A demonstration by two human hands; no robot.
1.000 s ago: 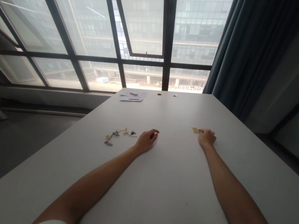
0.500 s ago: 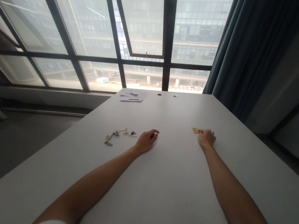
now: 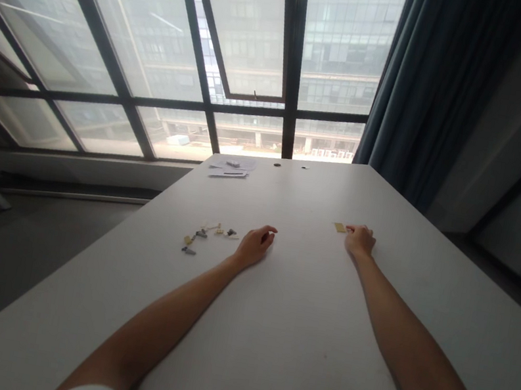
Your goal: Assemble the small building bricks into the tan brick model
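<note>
My left hand (image 3: 255, 245) rests on the white table (image 3: 289, 320), fingers loosely bent, thumb and index finger apart, nothing held. Just left of it lies a loose group of small parts: pale yellow pieces (image 3: 220, 231), a dark grey piece (image 3: 231, 232) and grey pieces (image 3: 189, 252), too small to tell their kind. My right hand (image 3: 361, 240) lies farther to the right, its index finger stretched toward a flat, squarish yellow piece (image 3: 339, 227). The fingertip is right beside that piece; whether it touches I cannot tell. The other fingers are curled and partly hidden.
Papers (image 3: 230, 166) with a small object on top lie at the table's far left corner. A dark round spot (image 3: 277, 165) and a small item (image 3: 305, 168) are near the far edge. Windows (image 3: 247, 33) stand behind the table, a dark curtain (image 3: 417, 95) to the right.
Almost nothing differs. Both hands keep their places and poses, and the yellow piece lies in nearly the same spot. The view has shifted very slightly.
</note>
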